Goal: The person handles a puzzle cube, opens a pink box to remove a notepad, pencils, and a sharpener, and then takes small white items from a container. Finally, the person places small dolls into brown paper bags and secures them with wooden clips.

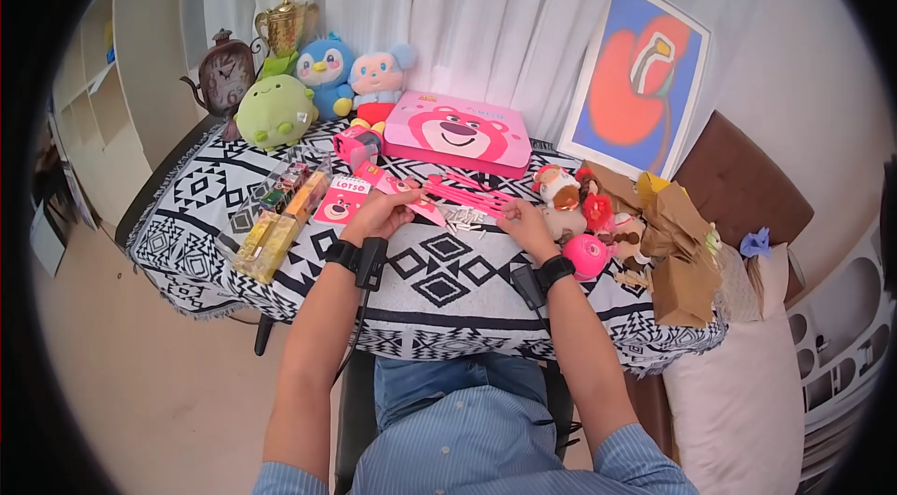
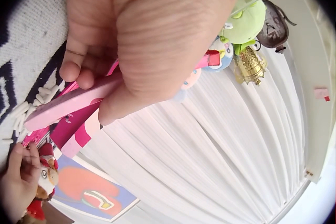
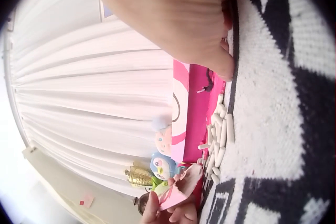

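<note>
In the head view my left hand (image 1: 383, 215) pinches a thin pink packet (image 1: 427, 208) between thumb and fingers. Its end looks open in the right wrist view, where the packet (image 3: 178, 190) tilts over the cloth. My right hand (image 1: 530, 229) rests low at the right ends of several slim pink sticks (image 1: 467, 196). Its fingertips are partly hidden, so I cannot tell whether they pinch any. Small white sticks (image 3: 218, 140) lie loose on the patterned cloth between the hands. Left of my left hand lies a pink LOTSO card or packet (image 1: 340, 203) with a bear face.
Behind the hands sits a large pink bear box (image 1: 458, 131). Plush toys (image 1: 277, 112) stand at the back left. Clear packs (image 1: 271, 238) lie at left. Small dolls (image 1: 561, 191), a pink round object (image 1: 587, 257) and brown paper (image 1: 682, 252) crowd the right.
</note>
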Demonstrator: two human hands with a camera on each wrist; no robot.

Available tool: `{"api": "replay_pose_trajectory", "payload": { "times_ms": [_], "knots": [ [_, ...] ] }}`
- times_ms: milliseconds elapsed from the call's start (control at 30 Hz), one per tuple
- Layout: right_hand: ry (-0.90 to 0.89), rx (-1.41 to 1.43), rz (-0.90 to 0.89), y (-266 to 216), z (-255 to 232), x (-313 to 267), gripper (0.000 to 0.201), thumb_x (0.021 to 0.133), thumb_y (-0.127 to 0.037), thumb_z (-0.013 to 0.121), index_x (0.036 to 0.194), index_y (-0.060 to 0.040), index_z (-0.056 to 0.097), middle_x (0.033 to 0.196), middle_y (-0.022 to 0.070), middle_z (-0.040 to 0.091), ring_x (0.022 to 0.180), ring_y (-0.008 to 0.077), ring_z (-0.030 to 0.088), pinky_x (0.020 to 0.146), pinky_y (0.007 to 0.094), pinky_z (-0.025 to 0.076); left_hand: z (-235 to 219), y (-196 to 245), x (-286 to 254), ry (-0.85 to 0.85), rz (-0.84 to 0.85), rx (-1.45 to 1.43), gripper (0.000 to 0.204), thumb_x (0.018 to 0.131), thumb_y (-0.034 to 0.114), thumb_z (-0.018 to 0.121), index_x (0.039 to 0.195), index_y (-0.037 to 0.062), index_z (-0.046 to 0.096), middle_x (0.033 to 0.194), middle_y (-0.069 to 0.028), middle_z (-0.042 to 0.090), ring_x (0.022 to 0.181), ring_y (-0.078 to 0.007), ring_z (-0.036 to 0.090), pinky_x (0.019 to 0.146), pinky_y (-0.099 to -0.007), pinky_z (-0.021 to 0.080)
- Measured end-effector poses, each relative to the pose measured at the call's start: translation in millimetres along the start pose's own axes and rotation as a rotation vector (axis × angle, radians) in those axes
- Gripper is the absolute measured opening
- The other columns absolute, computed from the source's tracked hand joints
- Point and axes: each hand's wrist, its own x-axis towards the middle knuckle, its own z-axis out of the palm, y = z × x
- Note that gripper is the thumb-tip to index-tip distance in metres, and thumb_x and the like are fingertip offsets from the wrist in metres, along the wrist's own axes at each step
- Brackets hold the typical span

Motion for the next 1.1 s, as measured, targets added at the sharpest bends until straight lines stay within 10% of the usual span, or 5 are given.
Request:
{"api": "replay_pose_trajectory", "payload": {
  "times_ms": [267,1100],
  "knots": [
    [0.14,-0.268,-0.071,-3,14,-8,0.021,0.069,-0.016,0.073,0.086,-0.0078,0.064,0.087,0.007,0.063,0.086,0.0234,0.058,0.085,0.0361,0.039,5,1,-5,-0.028,0.01,0.043,0.022,0.084,0.005,0.068,0.103,0.0021,0.059,0.092,-0.0067,0.066,0.071,-0.01,0.06,0.062,-0.0222,0.05],
    [0.322,0.551,0.224,-20,2,-19,0.018,0.098,-0.015,0.047,0.103,0.0012,0.052,0.094,0.0142,0.068,0.083,0.0181,0.067,0.069,0.0258,0.049,-7,3,2,0.167,0.238,-0.232,0.026,0.094,0.029,0.059,0.101,0.0044,0.06,0.091,-0.006,0.062,0.087,-0.0177,0.06,0.078,-0.0301,0.052]
  ]
}}
